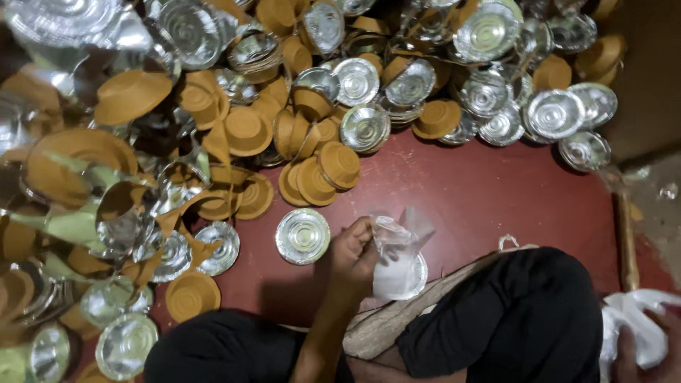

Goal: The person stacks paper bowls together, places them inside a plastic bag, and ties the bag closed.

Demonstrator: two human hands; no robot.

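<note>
— Why do we pinch that clear plastic bag [397,245] in our left hand [355,254]?
— Fingers grasp its mouth over the stacked silver bowls [415,280], beside our knee.
— Our right hand [631,354]?
— Clenched on white plastic [638,319].

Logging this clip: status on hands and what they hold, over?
Left hand gripping clear plastic bag over silver bowl stack. Right hand clutching white plastic. Loose foil bowls heaped ahead.
</note>
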